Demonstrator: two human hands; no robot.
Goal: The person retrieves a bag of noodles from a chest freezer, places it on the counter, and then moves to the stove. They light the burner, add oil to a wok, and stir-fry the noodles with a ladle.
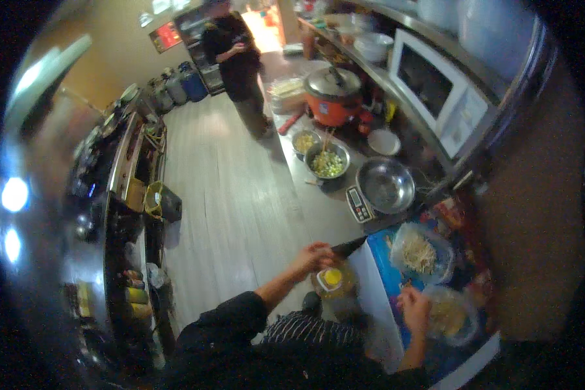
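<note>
My left hand (315,257) reaches out past the front edge of the work surface, fingers loosely bent and apart, with nothing visible in them. Beside it is a dark wedge-shaped patch (349,247) that I cannot identify. Below the hand sits a round container with a yellow top (332,278). My right hand (413,308) is closed, fingertips together, over the blue-patterned surface (387,257); what they pinch is too small to tell. It is next to two clear plastic tubs: one holds pale thin strands (418,253), the other a yellowish food (447,316), partly behind the hand.
Farther along the counter are a steel bowl (385,186), a digital scale (357,205), a bowl of chopped greens (327,161) and a red cooker (332,104). A white microwave (429,84) is at right. Another person (237,58) stands in the aisle; a bin (164,203) is at left.
</note>
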